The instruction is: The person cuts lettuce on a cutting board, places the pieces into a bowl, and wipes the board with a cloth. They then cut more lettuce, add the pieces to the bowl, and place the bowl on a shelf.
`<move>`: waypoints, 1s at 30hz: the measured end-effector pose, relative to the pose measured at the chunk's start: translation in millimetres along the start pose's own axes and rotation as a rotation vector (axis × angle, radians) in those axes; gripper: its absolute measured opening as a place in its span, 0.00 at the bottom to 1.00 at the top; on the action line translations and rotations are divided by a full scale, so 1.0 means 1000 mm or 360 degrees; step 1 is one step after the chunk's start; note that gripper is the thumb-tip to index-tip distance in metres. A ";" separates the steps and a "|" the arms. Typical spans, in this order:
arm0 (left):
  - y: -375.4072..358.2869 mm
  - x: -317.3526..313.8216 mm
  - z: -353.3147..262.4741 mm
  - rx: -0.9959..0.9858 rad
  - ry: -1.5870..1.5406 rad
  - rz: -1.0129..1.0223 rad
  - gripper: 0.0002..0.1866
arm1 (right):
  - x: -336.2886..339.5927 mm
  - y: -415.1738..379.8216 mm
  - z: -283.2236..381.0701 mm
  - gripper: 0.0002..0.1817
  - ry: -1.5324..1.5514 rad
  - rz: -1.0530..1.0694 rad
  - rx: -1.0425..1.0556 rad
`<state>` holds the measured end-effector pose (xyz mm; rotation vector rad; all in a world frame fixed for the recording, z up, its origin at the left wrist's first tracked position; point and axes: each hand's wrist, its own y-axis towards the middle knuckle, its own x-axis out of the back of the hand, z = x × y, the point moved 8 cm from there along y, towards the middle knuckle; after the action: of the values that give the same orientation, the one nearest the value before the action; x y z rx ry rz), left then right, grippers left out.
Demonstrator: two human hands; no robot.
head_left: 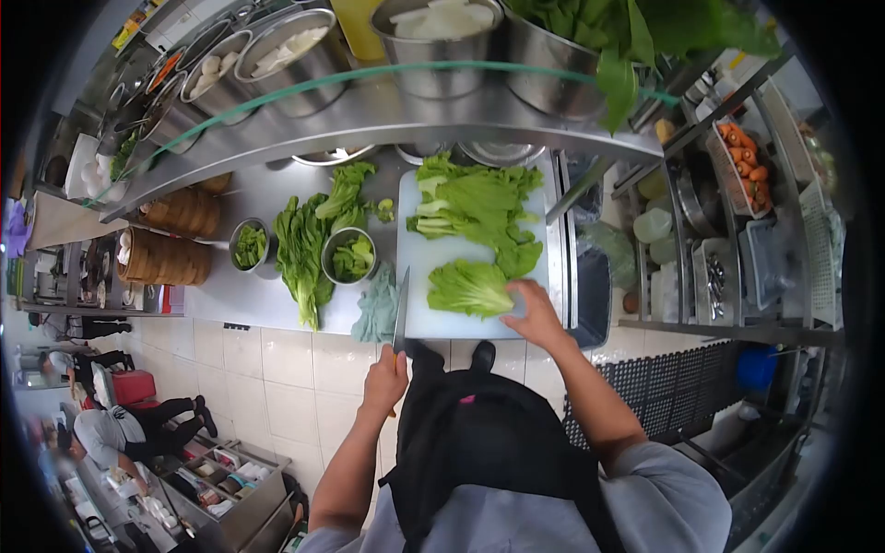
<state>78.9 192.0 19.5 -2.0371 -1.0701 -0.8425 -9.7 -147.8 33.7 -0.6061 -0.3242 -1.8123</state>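
My left hand (385,380) is closed around the handle of a long knife (402,309), its blade pointing away from me along the left edge of the white cutting board (424,327). At the board's right front, my right hand (535,316) grips the pale stem end of a leafy lettuce head (466,288). More lettuce leaves (479,203) lie spread over the back of the board. A crumpled green cloth (376,306) sits just left of the knife.
Metal bowls of cut greens (353,257) (249,246) and whole leafy greens (302,249) stand left. Bamboo steamers (166,256) are farther left. A steel shelf (396,120) with metal containers crosses above the table's back. A bin (593,290) is at right. Other people work at lower left.
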 end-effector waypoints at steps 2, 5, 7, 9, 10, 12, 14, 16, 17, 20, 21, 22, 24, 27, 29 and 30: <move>0.001 0.003 -0.007 0.0000 0.0109 0.0013 0.13 | 0.000 0.012 0.015 0.38 -0.0134 -0.0047 0.0056; 0.000 0.008 -0.031 -0.0047 0.0287 0.0026 0.13 | -0.010 0.026 0.037 0.52 -0.0312 -0.0065 0.0293; -0.002 0.015 -0.060 -0.0145 0.0317 -0.0034 0.13 | -0.026 0.035 0.047 0.55 -0.0466 0.0063 0.0328; -0.003 0.014 -0.080 -0.0170 0.0387 -0.0003 0.13 | -0.040 0.042 0.046 0.55 -0.0533 0.0137 0.0284; -0.003 0.010 -0.087 -0.0201 0.0457 0.0029 0.12 | -0.048 0.044 0.046 0.55 -0.0601 0.0206 0.0240; -0.002 0.004 -0.092 -0.0189 0.0517 0.0044 0.12 | -0.047 0.045 0.053 0.56 -0.0642 0.0145 0.0259; 0.000 -0.005 -0.090 -0.0192 0.0593 0.0063 0.13 | -0.044 0.046 0.056 0.57 -0.0691 0.0074 0.0275; 0.002 -0.010 -0.087 -0.0169 0.0622 0.0041 0.13 | -0.043 0.046 0.042 0.53 -0.0718 0.0075 0.0081; 0.003 -0.012 -0.086 -0.0154 0.0655 0.0019 0.13 | -0.047 0.047 0.033 0.53 -0.0720 0.0076 0.0081; 0.005 -0.015 -0.086 -0.0164 0.0694 -0.0022 0.13 | -0.061 0.051 0.018 0.49 -0.0501 0.0146 0.0225; 0.007 -0.019 -0.083 -0.0165 0.0692 -0.0020 0.13 | -0.060 0.050 0.021 0.47 -0.0496 0.0165 0.0235; 0.010 -0.026 -0.077 -0.0145 0.0658 0.0010 0.13 | -0.059 0.049 0.025 0.46 -0.0490 0.0182 0.0245; 0.019 -0.037 -0.068 -0.0128 0.0626 0.0042 0.13 | -0.050 0.047 0.031 0.44 -0.0431 0.0129 0.0181; 0.039 -0.041 -0.070 -0.0152 0.0499 0.0026 0.13 | -0.046 0.044 0.028 0.41 -0.0389 0.0048 0.0152; 0.053 -0.038 -0.075 -0.0180 0.0516 0.0070 0.14 | -0.043 0.047 0.023 0.38 -0.0409 0.0012 0.0202; 0.056 -0.036 -0.073 -0.0184 0.0521 0.0058 0.14 | -0.044 0.049 0.020 0.36 -0.0390 0.0089 0.0221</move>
<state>94.3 94.6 17.5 -1.9182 -0.8156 -1.1940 51.0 -118.2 21.9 -0.7331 -0.5876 -1.6490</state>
